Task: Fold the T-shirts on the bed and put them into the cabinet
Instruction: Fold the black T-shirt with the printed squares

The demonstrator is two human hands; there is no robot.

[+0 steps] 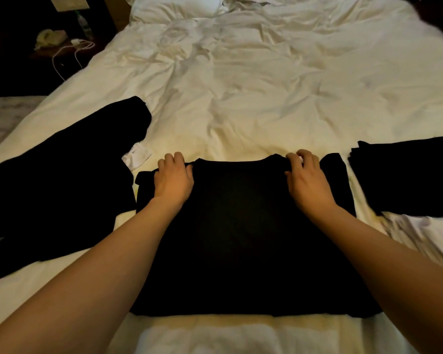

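Observation:
A black T-shirt (241,226) lies flat on the white bed (266,85) right in front of me, its sides folded in and its collar at the far edge. My left hand (173,178) grips the far left shoulder edge with curled fingers. At the far right shoulder edge my right hand (306,178) pinches the cloth. Another black garment (62,187) lies spread out on the left. A folded black T-shirt (407,177) sits on the right.
A white label or small white cloth (137,157) peeks out beside the left garment. White fabric (425,233) lies at the right near edge. A dark nightstand (59,44) with a phone and white cables stands at the far left. Pillows (177,8) lie at the head.

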